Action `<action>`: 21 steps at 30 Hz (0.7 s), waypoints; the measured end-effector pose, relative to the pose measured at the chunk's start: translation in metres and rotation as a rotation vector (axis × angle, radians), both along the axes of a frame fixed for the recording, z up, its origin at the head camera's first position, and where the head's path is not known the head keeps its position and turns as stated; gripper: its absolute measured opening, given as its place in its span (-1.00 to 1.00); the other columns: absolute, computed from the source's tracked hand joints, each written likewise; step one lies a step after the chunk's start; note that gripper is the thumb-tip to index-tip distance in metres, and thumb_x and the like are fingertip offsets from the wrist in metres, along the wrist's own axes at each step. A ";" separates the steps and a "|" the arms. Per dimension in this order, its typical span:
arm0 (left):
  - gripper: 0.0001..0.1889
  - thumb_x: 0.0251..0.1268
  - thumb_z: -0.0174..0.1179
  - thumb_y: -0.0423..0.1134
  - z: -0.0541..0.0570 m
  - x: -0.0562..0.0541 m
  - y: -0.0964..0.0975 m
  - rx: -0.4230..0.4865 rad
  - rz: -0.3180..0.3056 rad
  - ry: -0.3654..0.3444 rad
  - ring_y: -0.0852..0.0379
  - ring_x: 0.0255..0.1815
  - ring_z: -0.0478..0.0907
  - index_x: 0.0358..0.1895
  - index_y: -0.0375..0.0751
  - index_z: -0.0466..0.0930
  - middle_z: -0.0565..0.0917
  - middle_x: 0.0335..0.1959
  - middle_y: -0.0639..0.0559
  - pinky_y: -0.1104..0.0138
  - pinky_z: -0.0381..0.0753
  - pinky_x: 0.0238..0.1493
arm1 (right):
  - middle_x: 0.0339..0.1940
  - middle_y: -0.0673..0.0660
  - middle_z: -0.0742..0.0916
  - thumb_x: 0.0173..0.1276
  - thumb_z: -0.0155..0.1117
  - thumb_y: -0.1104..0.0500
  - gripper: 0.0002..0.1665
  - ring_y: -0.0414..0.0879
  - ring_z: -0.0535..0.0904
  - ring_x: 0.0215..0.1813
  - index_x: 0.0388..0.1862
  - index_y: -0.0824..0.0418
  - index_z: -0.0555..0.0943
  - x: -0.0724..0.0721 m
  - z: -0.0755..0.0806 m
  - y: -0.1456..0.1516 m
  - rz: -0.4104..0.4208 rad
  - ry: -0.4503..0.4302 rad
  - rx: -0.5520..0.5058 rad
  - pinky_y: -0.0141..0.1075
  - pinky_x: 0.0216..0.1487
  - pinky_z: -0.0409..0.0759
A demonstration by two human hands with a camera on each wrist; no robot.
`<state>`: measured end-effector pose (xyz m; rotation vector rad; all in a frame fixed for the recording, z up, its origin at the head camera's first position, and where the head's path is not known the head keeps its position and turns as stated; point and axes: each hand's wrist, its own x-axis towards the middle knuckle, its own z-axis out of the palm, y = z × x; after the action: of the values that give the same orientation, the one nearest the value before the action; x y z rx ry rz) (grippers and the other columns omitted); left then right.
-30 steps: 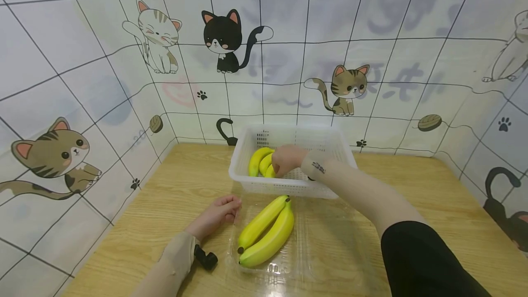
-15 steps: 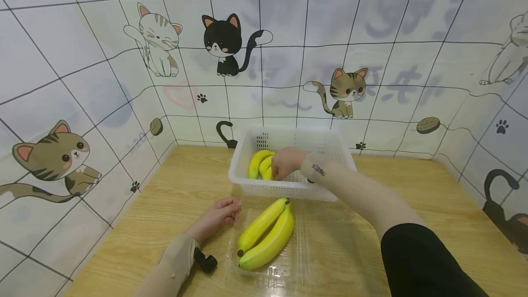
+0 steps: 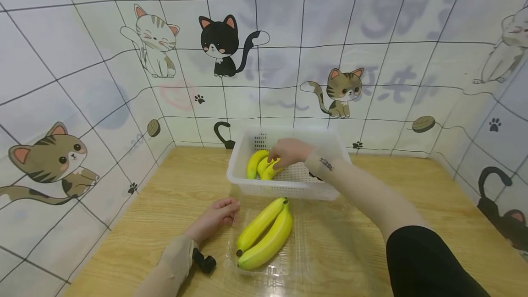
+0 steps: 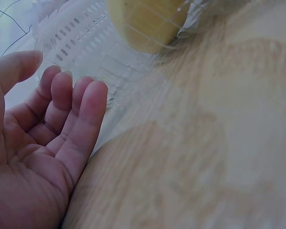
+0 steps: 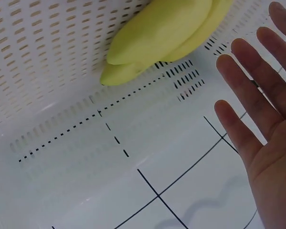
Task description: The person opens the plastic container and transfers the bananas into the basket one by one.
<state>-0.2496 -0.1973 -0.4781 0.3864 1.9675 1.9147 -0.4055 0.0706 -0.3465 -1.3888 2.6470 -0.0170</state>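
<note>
Inside the white plastic basket (image 3: 288,190), my right hand (image 3: 290,150) is over several yellow bananas (image 3: 256,164) at the left end. In the right wrist view its fingers (image 5: 250,83) are spread and extended, apart from the bananas (image 5: 157,38), and hold nothing. Nearer to me, two large bananas (image 3: 270,246) lie in a clear plastic container (image 3: 303,251). My left hand (image 3: 214,219) rests on the table at that container's left edge. Its fingers (image 4: 88,102) are loosely bent with nothing in them; whether they touch the clear plastic I cannot tell.
The wooden table (image 3: 396,196) runs up to walls covered in a cat-print sheet (image 3: 280,58), and the basket stands close to the back one. A black wrist-camera mount (image 3: 204,261) sits on the left wrist.
My right hand has risen a little and its fingers have loosened from a closed, downward pose, so more of the basket's bananas shows. The left hand and the two near bananas stay put.
</note>
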 end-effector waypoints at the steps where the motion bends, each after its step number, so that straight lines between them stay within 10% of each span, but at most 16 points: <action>1: -0.71 0.50 0.04 -0.12 0.000 0.000 0.000 -0.002 0.002 -0.001 0.15 -0.39 0.47 -0.20 -0.35 0.42 0.48 -0.40 0.04 0.33 0.56 -0.28 | -0.15 0.01 0.73 0.29 0.35 0.03 -0.67 -0.10 0.62 -0.10 0.00 0.10 0.70 0.002 0.004 0.001 0.009 0.001 -0.015 -0.23 -0.06 0.57; 12: -0.69 0.49 0.04 -0.10 -0.001 -0.001 0.002 0.001 -0.011 -0.003 0.15 -0.40 0.46 -0.22 -0.35 0.42 0.48 -0.41 0.03 0.32 0.54 -0.28 | -0.07 0.01 0.72 0.30 0.34 0.08 -0.68 -0.13 0.60 -0.04 0.02 0.09 0.69 0.053 0.037 0.004 0.163 0.076 -0.126 -0.25 0.00 0.54; 21: -0.67 0.50 0.03 -0.07 -0.001 -0.001 0.001 0.000 -0.011 -0.008 0.14 -0.41 0.45 -0.22 -0.34 0.42 0.46 -0.40 0.00 0.34 0.52 -0.31 | -0.10 -0.07 0.72 0.30 0.36 0.04 -0.71 -0.21 0.60 -0.11 0.00 0.03 0.70 0.111 0.031 -0.002 0.308 0.085 -0.138 -0.35 -0.03 0.52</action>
<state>-0.2506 -0.1964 -0.4794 0.3875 1.9563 1.9070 -0.2948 0.0687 -0.3150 -1.8681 2.5068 -0.1089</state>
